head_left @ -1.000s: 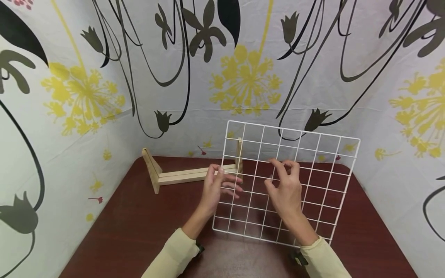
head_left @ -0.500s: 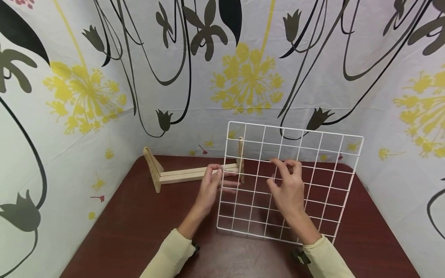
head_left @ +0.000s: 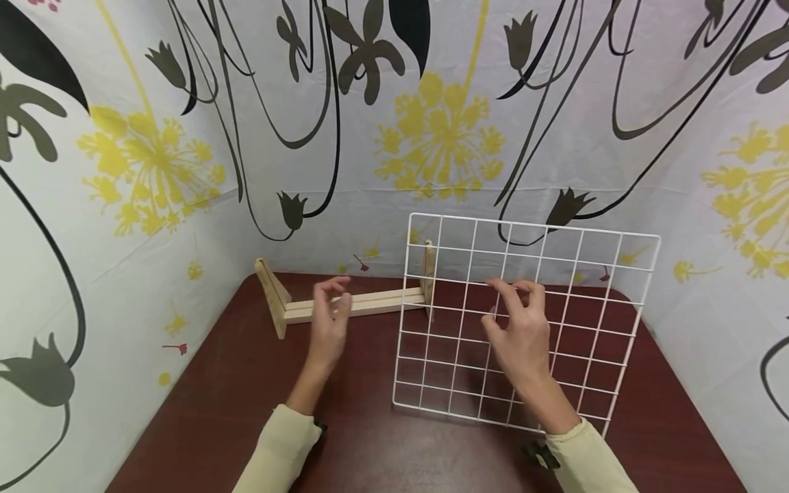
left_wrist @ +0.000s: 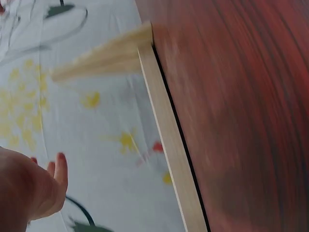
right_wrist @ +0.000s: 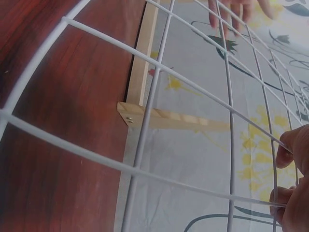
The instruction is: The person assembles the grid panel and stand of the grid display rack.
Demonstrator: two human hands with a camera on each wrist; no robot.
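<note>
A square white wire grid panel (head_left: 459,337) stands tilted over the right half of the table. My right hand (head_left: 522,335) grips its wires near the middle; in the right wrist view the fingers (right_wrist: 288,145) curl over two of them. Apart from the panel, my left hand (head_left: 329,322) is raised in front of a wooden stand (head_left: 296,312), its fingers loosely bent and holding nothing. The stand has two upright end pieces joined by a long bar (left_wrist: 169,140). Its right end piece (right_wrist: 164,118) shows through the wires.
The dark red table (head_left: 203,411) stretches out under both hands. White cloth with yellow and grey flower prints (head_left: 444,137) hangs behind and on both sides, close to the table's far edge.
My left hand has let go of the panel's left edge and moved left. The panel, still in my right hand, has shifted a little to the right.
</note>
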